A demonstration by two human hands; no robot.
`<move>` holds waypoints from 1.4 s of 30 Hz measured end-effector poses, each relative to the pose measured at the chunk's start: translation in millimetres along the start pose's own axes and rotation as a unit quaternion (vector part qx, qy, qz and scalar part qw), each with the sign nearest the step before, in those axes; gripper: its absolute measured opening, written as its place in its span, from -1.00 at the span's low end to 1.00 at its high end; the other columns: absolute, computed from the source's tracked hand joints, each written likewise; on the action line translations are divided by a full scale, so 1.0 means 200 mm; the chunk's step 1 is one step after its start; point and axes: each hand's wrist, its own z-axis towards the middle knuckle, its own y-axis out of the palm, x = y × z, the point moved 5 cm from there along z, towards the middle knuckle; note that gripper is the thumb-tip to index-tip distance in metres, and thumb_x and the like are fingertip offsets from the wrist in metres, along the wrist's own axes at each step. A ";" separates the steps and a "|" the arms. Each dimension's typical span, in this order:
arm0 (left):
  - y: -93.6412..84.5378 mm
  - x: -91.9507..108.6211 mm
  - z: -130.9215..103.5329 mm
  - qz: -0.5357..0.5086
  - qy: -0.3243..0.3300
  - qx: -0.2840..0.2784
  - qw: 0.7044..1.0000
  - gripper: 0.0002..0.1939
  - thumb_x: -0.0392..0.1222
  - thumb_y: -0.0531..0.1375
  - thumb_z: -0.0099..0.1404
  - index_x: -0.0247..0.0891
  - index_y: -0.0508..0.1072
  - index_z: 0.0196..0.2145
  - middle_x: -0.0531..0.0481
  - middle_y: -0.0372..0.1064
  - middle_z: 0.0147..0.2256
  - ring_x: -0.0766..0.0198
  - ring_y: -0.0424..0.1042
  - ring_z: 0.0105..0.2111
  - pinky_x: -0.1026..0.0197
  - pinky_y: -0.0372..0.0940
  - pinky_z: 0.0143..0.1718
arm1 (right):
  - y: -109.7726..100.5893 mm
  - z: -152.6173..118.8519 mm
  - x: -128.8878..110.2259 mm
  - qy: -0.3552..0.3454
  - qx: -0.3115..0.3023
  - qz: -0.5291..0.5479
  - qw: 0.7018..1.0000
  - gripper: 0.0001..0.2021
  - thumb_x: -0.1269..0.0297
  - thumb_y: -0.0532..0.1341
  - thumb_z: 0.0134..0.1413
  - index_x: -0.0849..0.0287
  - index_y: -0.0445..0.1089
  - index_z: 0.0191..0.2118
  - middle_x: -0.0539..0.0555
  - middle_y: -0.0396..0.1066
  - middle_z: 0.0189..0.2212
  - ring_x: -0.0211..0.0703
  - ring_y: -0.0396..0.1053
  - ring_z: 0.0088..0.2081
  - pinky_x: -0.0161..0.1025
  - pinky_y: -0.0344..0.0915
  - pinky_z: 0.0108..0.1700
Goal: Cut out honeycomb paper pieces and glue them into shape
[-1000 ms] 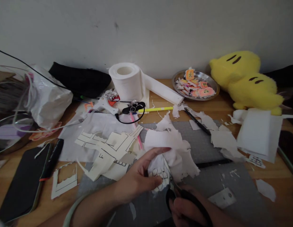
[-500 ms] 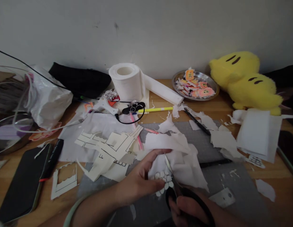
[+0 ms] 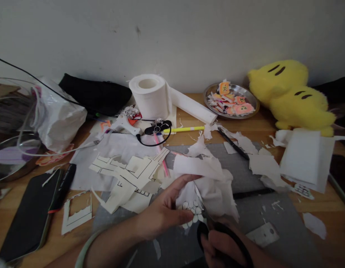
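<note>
White paper with black-outlined petal shapes (image 3: 195, 209) is pinched between the thumb and fingers of my left hand (image 3: 171, 212), above the grey mat (image 3: 281, 230). My right hand (image 3: 221, 243) has its fingers through the black handles of the scissors (image 3: 202, 203). The scissor blades lie at the paper, just right of my left thumb. Crumpled white paper (image 3: 217, 190) spreads behind and to the right of both hands. Cut paper pieces with black lines (image 3: 130, 173) lie to the left of my left hand.
At the back stand a white roll (image 3: 148, 96), a metal bowl of orange cutouts (image 3: 252, 111) and yellow plush toys (image 3: 295, 100). On the left are a phone (image 3: 27, 216), a black marker (image 3: 65, 186) and a glue gun (image 3: 125, 126). A black pen (image 3: 234, 143) lies right of centre.
The view has shifted slightly. The scissor blades look closer together, and the crumpled paper beside them has changed shape a little. Both hands keep their holds.
</note>
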 end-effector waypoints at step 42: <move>-0.01 0.03 -0.02 0.077 0.009 0.010 0.997 -0.33 -0.39 0.25 0.10 0.03 0.23 0.13 -0.03 0.23 0.07 0.16 0.32 -0.10 0.26 0.25 -0.24 | -0.01 0.01 -0.07 -0.055 -0.046 -0.017 0.997 -0.49 -0.23 0.07 0.03 0.23 0.22 -0.36 -0.03 0.20 -0.54 -0.35 0.13 -0.52 -0.39 0.07 -0.50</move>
